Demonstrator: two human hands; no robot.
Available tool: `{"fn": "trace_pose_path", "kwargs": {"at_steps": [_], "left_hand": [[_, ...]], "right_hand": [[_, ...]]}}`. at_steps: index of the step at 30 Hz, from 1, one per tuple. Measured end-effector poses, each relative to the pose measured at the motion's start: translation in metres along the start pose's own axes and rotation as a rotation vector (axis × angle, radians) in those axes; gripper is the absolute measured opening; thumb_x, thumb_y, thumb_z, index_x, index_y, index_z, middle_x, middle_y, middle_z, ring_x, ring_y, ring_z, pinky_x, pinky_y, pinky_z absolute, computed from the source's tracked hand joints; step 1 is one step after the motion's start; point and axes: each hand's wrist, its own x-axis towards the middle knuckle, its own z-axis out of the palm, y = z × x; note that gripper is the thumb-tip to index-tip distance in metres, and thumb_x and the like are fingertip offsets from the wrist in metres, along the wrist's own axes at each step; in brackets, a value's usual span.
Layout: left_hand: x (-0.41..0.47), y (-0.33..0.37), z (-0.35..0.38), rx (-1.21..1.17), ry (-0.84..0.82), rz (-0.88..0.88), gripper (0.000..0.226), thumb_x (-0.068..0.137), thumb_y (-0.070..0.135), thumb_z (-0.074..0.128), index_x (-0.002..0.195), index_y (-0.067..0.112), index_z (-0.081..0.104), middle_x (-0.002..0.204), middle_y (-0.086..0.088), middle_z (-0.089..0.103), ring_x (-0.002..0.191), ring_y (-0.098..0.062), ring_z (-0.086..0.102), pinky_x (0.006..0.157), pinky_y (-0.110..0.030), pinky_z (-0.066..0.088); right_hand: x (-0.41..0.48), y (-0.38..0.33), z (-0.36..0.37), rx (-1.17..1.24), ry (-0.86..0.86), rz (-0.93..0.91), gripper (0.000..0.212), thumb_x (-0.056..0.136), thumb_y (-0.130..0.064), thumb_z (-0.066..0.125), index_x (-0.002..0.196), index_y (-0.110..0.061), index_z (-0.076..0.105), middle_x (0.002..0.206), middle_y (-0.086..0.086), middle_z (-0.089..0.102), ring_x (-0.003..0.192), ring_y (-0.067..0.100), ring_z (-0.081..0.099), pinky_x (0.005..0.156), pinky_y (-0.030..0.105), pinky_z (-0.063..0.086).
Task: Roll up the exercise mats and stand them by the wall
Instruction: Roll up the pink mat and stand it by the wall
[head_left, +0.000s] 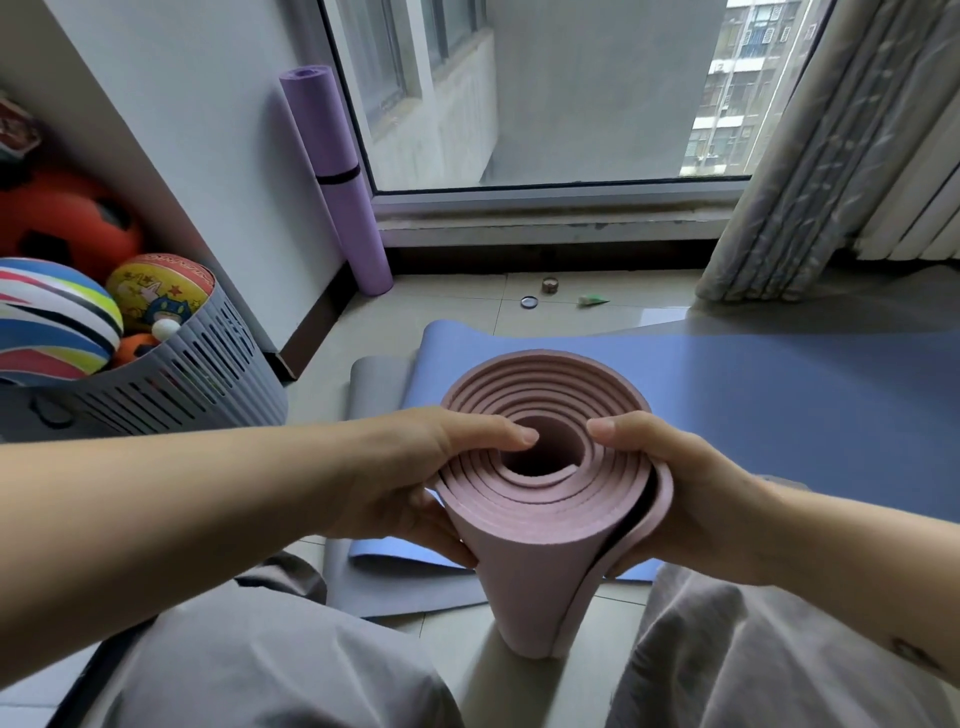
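Lying behind pink roll (540, 566): blue mat (779, 395)

No writing can be read for certain. The small yellow cartoon ball (158, 291) in the grey slotted basket (208, 374) carries a line of lettering along its red upper band, too blurred and curved to make out

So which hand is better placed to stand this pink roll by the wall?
Probably left: the left hand grips the pink mat roll on the side nearer the purple mat at the wall; the right hand pins its loose flap.
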Motion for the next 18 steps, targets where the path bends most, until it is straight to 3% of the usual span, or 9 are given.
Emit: {"fn": "trace_pose_path", "kwargs": {"at_steps": [4, 7, 10, 12, 15, 17, 18], "left_hand": [[0.004, -0.005, 0.001, -0.001, -0.017, 0.022, 0.041, 0.057, 0.039, 0.076, 0.088, 0.012, 0.077, 0.092, -0.015, 0.072, 0.085, -0.033, 0.067, 0.082, -0.047, 0.057], [0.009, -0.008, -0.002, -0.011, -0.035, 0.019, 0.045, 0.062, 0.035, 0.083, 0.098, 0.009, 0.075, 0.103, -0.019, 0.07, 0.094, -0.037, 0.066, 0.084, -0.048, 0.056], [0.015, -0.01, -0.006, -0.014, -0.05, 0.022, 0.048, 0.063, 0.042, 0.075, 0.098, 0.009, 0.075, 0.109, -0.021, 0.069, 0.099, -0.039, 0.065, 0.086, -0.049, 0.055], [0.02, -0.01, -0.007, -0.021, -0.059, 0.027, 0.049, 0.064, 0.043, 0.075, 0.103, 0.012, 0.075, 0.108, -0.018, 0.07, 0.099, -0.037, 0.066, 0.088, -0.051, 0.054], [0.024, -0.009, -0.009, -0.036, -0.056, 0.037, 0.058, 0.065, 0.048, 0.073, 0.112, 0.014, 0.07, 0.11, -0.014, 0.071, 0.097, -0.036, 0.068, 0.081, -0.047, 0.056], [0.018, -0.007, -0.008, -0.013, -0.037, 0.028, 0.057, 0.065, 0.053, 0.075, 0.109, 0.017, 0.071, 0.107, -0.013, 0.071, 0.093, -0.033, 0.069, 0.074, -0.043, 0.057], [0.014, -0.007, -0.005, 0.002, -0.011, 0.024, 0.056, 0.065, 0.056, 0.077, 0.107, 0.02, 0.072, 0.107, -0.011, 0.072, 0.095, -0.032, 0.068, 0.074, -0.044, 0.057]], "right_hand": [[-0.004, 0.009, 0.001, 0.042, -0.029, -0.013, 0.062, 0.06, -0.054, 0.067, 0.113, -0.023, 0.07, 0.114, 0.014, 0.068, 0.096, 0.028, 0.065, 0.088, 0.054, 0.046], [-0.001, 0.019, -0.002, 0.082, -0.017, -0.027, 0.077, 0.054, -0.062, 0.077, 0.119, -0.022, 0.067, 0.127, 0.019, 0.061, 0.118, 0.041, 0.055, 0.101, 0.065, 0.033], [0.002, 0.025, -0.001, 0.133, -0.021, -0.041, 0.083, 0.056, -0.066, 0.076, 0.123, -0.019, 0.064, 0.132, 0.021, 0.056, 0.127, 0.046, 0.045, 0.105, 0.073, 0.021], [0.003, 0.024, 0.0, 0.15, -0.008, -0.052, 0.081, 0.057, -0.068, 0.074, 0.122, -0.021, 0.065, 0.133, 0.019, 0.057, 0.127, 0.044, 0.046, 0.105, 0.072, 0.022], [0.002, 0.015, 0.007, 0.114, 0.099, -0.024, 0.083, 0.053, -0.07, 0.072, 0.121, -0.023, 0.066, 0.125, 0.014, 0.063, 0.117, 0.038, 0.057, 0.094, 0.061, 0.04], [0.0, 0.008, 0.016, 0.097, 0.178, 0.0, 0.066, 0.063, -0.065, 0.065, 0.113, -0.022, 0.067, 0.102, 0.003, 0.073, 0.087, 0.022, 0.069, 0.07, 0.038, 0.052], [-0.002, 0.005, 0.022, 0.101, 0.219, 0.0, 0.055, 0.069, -0.06, 0.06, 0.108, -0.022, 0.067, 0.088, -0.003, 0.073, 0.071, 0.014, 0.067, 0.058, 0.028, 0.047]]}}
